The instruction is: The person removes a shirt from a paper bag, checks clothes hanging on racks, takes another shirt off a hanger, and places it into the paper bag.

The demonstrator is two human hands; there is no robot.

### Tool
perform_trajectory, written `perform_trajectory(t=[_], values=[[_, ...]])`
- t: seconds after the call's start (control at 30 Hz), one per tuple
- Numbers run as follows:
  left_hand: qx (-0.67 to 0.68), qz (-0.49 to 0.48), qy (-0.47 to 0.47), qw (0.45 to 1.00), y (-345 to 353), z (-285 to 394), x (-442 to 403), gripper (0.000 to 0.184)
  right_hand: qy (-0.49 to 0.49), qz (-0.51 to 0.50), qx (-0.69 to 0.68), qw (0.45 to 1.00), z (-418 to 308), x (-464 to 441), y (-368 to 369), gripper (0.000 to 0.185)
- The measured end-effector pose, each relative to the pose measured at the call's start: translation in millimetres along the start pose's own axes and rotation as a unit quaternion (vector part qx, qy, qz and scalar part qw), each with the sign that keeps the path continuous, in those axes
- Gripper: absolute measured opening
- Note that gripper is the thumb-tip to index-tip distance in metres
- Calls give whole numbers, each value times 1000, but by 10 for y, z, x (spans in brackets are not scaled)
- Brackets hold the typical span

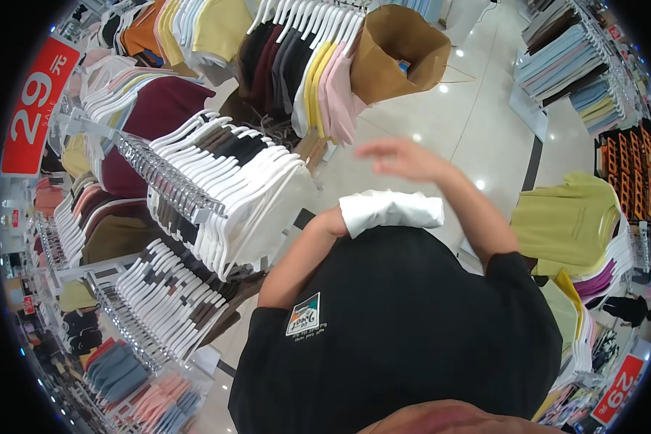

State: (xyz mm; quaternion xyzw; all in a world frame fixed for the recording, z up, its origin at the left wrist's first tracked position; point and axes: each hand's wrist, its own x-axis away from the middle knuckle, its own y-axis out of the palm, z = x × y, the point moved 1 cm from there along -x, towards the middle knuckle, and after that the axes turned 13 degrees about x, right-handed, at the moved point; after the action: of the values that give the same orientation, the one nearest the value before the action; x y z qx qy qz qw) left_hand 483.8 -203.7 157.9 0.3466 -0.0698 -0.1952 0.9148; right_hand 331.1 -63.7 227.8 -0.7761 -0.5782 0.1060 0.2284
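Observation:
A white folded cloth garment [390,210] lies across the front of my body, against my black T-shirt. My left hand [334,220] holds it at its left end; the fingers are hidden by the cloth. Beyond the garment, my right hand [401,159] is raised above the floor with fingers stretched out and nothing in them, slightly blurred. Nearest to my left arm is a rack of white hangers [228,192] with white, black and brown garments.
A brown paper bag [394,54] stands open beside a row of hanging tops [296,79]. Another hanger rack [166,296] is at lower left. A yellow-green top [568,220] hangs at right. Red price signs [40,105] show 29. A person [627,309] is far right.

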Motion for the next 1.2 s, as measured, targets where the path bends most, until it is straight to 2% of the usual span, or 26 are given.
perform_trajectory(t=[0.03,0.1,0.13,0.17,0.2,0.23,0.3,0.33,0.37,0.43,0.47,0.5,0.57,0.6,0.67,0.7,0.73,0.8,0.9,0.93,0.97,1.03,1.1,1.17,1.2], values=[[3,1,-2,1000,-57,-64,54,35,11,-75,-132,988,19,97,187,46],[53,43,-9,998,-199,-133,133,36,53,-110,-124,985,290,195,486,60],[53,41,-15,998,-203,-115,142,36,54,-105,-128,985,378,317,583,60],[120,36,-18,992,-92,37,105,39,116,-78,-284,949,423,441,651,69],[184,30,-19,982,-54,150,52,43,172,-47,-430,885,434,486,685,78],[185,26,-24,982,-104,198,39,43,173,-40,-432,884,442,514,713,78],[403,0,37,914,-181,242,59,46,15,-52,-433,900,342,626,707,106],[401,23,42,915,-320,162,-14,50,28,-51,-393,918,387,581,633,116],[400,22,39,915,-286,191,-63,50,27,-48,-394,917,330,546,566,116],[362,68,78,926,-246,351,-203,50,34,-49,-276,959,166,400,346,98],[333,77,80,936,-246,407,-268,48,35,-52,-250,966,175,332,287,80],[331,82,81,937,-217,460,-300,48,31,-55,-254,965,209,268,283,80],[220,206,52,952,-207,646,-410,42,95,-38,-226,969,352,93,218,65],[212,209,51,953,-243,710,-456,42,87,-31,-217,972,393,43,192,58],[87,262,108,955,-291,817,-529,35,79,-35,-222,971,477,-66,70,57],[83,263,100,956,-273,873,-578,35,81,-41,-223,971,514,-92,9,56],[72,301,125,943,-233,936,-610,33,83,-25,-282,955,532,-89,-71,55],[6,358,164,919,-272,943,-655,34,94,37,-341,935,574,-43,-313,54],[-31,426,155,891,-294,818,-658,35,86,129,-436,887,659,203,-890,54],[-10,473,140,870,-390,633,-670,35,32,172,-438,882,633,309,-1125,51],[-14,453,142,880,-481,454,-617,36,-21,215,-438,872,613,414,-1362,49],[-1,470,67,880,-520,192,-546,35,-106,294,-389,866,658,569,-1807,47],[0,494,42,869,-497,-25,-557,34,-119,379,-311,864,694,573,-2204,64],[-2,519,23,854,-507,-226,-571,33,-110,411,-258,868,754,469,-2512,64],[-42,528,14,848,-521,-324,-569,33,-141,397,-264,868,708,353,-2623,58]])
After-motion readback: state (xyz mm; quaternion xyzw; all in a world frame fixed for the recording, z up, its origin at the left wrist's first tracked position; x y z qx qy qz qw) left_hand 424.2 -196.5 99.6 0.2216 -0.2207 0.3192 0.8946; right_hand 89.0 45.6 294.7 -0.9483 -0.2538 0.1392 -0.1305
